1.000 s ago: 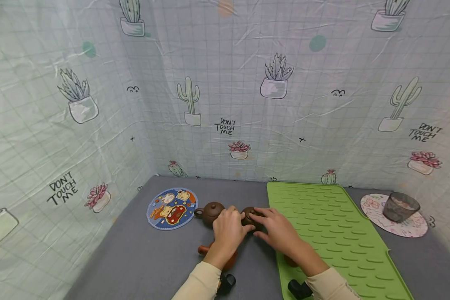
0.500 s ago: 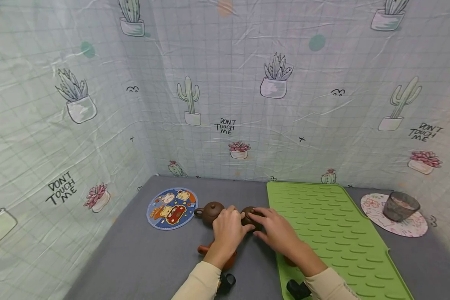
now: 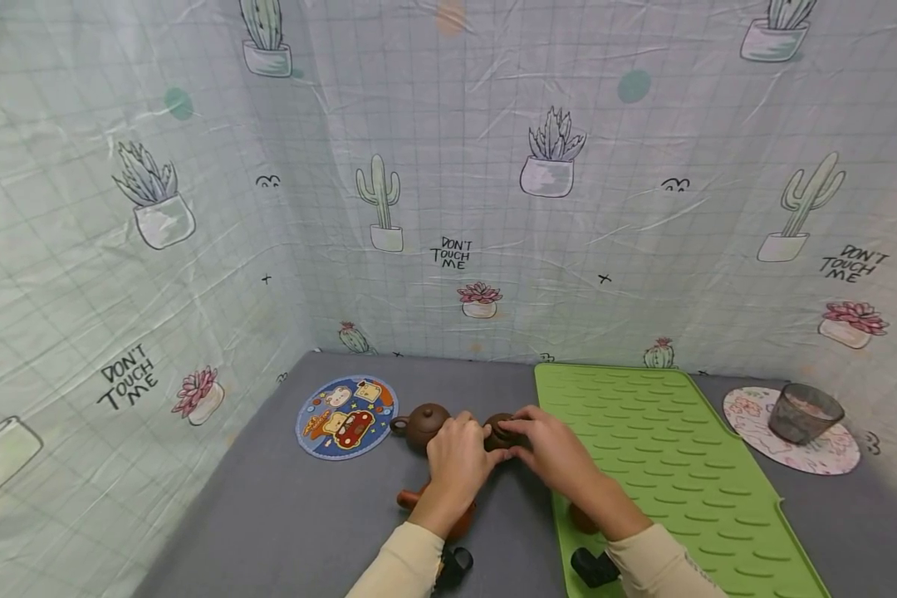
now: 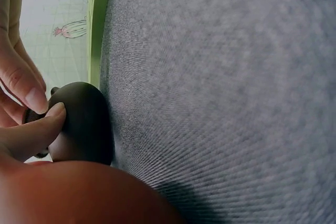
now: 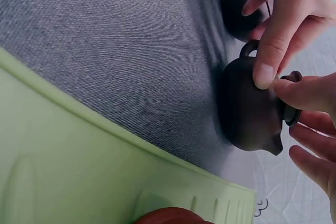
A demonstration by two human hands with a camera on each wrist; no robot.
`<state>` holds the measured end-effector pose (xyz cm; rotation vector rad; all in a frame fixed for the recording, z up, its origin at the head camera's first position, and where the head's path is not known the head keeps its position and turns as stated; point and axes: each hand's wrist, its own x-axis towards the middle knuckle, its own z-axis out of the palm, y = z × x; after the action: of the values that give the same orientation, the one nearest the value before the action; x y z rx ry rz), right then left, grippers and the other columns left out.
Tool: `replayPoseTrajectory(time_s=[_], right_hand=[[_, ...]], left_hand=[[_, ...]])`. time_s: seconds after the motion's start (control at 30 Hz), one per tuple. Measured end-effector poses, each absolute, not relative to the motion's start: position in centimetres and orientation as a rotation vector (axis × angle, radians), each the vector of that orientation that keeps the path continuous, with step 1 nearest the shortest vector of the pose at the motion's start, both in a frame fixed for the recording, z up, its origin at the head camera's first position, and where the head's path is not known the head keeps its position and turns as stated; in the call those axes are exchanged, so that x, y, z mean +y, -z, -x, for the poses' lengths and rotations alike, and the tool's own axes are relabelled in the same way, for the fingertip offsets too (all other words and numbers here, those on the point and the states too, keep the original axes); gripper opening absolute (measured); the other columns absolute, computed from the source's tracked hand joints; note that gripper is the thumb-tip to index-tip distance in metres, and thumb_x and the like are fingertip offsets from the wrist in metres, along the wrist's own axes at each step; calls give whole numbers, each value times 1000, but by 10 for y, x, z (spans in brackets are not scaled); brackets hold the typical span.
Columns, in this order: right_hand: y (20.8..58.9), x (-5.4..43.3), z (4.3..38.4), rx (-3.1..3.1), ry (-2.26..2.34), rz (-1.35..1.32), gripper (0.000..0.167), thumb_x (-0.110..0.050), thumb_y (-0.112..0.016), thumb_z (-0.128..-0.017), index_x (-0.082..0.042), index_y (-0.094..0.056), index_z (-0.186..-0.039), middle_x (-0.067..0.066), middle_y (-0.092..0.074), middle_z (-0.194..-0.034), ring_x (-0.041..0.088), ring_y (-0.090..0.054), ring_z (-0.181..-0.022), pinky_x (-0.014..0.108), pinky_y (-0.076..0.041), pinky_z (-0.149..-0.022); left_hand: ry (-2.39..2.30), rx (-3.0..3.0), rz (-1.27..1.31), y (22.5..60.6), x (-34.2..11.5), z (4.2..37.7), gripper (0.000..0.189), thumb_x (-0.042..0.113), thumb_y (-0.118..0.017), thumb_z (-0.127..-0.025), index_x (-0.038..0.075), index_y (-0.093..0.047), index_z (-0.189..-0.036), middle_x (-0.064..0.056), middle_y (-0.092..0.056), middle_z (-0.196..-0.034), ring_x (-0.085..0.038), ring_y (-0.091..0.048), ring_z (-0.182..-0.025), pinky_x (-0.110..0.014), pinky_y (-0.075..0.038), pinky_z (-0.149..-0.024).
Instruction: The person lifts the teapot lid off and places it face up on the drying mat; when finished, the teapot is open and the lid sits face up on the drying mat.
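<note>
A small dark brown teapot (image 3: 498, 432) stands on the grey tabletop, between my hands. My left hand (image 3: 456, 457) holds its body, the thumb pressed near the top, as the right wrist view shows on the teapot (image 5: 244, 108). With thumb and fingertips my right hand (image 3: 561, 453) pinches the teapot's lid (image 5: 292, 115) at the mouth. Whether the lid is seated or slightly raised I cannot tell. The spout (image 5: 275, 144) points to my right hand's side, the handle (image 5: 248, 49) to the left hand's. A second brown teapot (image 3: 424, 428) stands just left.
A reddish-brown pot (image 3: 411, 498) with a stub handle sits partly under my left forearm. On the green mat (image 3: 643, 432) lies another reddish-brown piece (image 3: 583, 519), partly hidden. A blue round mat (image 3: 347, 418) is far left; a dark glass (image 3: 800, 413) stands on a pink-patterned mat (image 3: 747, 428) at right.
My right hand's fingers have shifted slightly and drawn more closely together at the lid. The left hand keeps its hold, and the head view has tilted a little.
</note>
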<state>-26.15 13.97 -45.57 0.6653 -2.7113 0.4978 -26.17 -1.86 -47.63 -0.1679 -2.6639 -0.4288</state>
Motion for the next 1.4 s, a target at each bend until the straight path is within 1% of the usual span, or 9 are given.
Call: replayPoseTrajectory(time_s=[0.2, 0.43, 0.63, 0.73, 0.9, 1.0, 1.1, 1.27, 1.4], right_hand=[[454, 139, 264, -2651, -513, -718, 28, -7, -84, -81, -15, -80, -108, 2, -71, -102, 17, -69, -85, 26, -55, -69], [454, 140, 263, -2618, -543, -713, 24, -5, -81, -83, -13, -79, -106, 3, -71, -99, 19, -70, -87, 30, -57, -72], [454, 144, 263, -2600, -588, -650, 23, -6, -75, -89, -10, -76, -113, 10, -73, -122, 27, -73, -106, 39, -60, -84], [452, 147, 262, -2573, -570, -616, 26, -10, -74, -91, -12, -75, -117, 7, -73, -128, 26, -75, -106, 39, -60, -82], [444, 152, 258, -2504, -532, -583, 30, -14, -73, -93, -17, -75, -122, 5, -77, -120, 16, -74, -81, 28, -55, -62], [440, 156, 255, -2483, -543, -568, 30, -14, -72, -93, -19, -75, -123, 4, -80, -101, 5, -56, -55, 20, -39, -51], [437, 161, 253, -2454, -572, -568, 24, -13, -72, -93, -18, -75, -117, 1, -78, -90, 1, -43, -48, 18, -32, -49], [433, 167, 250, -2421, -550, -588, 13, -10, -70, -94, -19, -78, -101, 1, -79, -104, 13, -72, -75, 28, -55, -64], [430, 172, 249, -2477, -561, -580, 16, -11, -73, -93, -16, -79, -107, 6, -75, -119, 20, -75, -88, 32, -59, -70]], left_hand=[[442, -2681, 167, 475, -19, 261, 50, 56, -91, -64, 22, -84, -101, 4, -63, -80, -14, -51, -62, -29, -45, -49], [428, -2686, 172, 477, -19, 261, 50, 57, -90, -65, 21, -84, -100, 4, -63, -80, -13, -49, -60, -28, -42, -48], [415, -2677, 179, 478, -19, 261, 52, 57, -90, -64, 22, -84, -102, 3, -66, -83, -15, -54, -63, -30, -45, -48], [417, -2671, 187, 478, -19, 261, 52, 57, -90, -64, 23, -84, -102, 2, -66, -84, -16, -55, -63, -30, -45, -48], [411, -2660, 184, 479, -19, 262, 51, 58, -91, -63, 22, -84, -98, 3, -65, -81, -15, -52, -61, -28, -43, -47], [415, -2646, 185, 479, -19, 262, 49, 57, -91, -62, 21, -84, -95, 3, -63, -78, -14, -50, -59, -27, -41, -46], [425, -2638, 184, 479, -19, 262, 49, 57, -92, -62, 20, -84, -93, 3, -61, -76, -13, -48, -58, -27, -40, -45], [442, -2633, 191, 479, -20, 261, 48, 55, -92, -62, 19, -84, -93, 3, -62, -77, -15, -50, -59, -29, -42, -47], [451, -2631, 201, 479, -20, 261, 49, 54, -92, -62, 19, -85, -96, 2, -64, -79, -15, -51, -60, -29, -43, -47]])
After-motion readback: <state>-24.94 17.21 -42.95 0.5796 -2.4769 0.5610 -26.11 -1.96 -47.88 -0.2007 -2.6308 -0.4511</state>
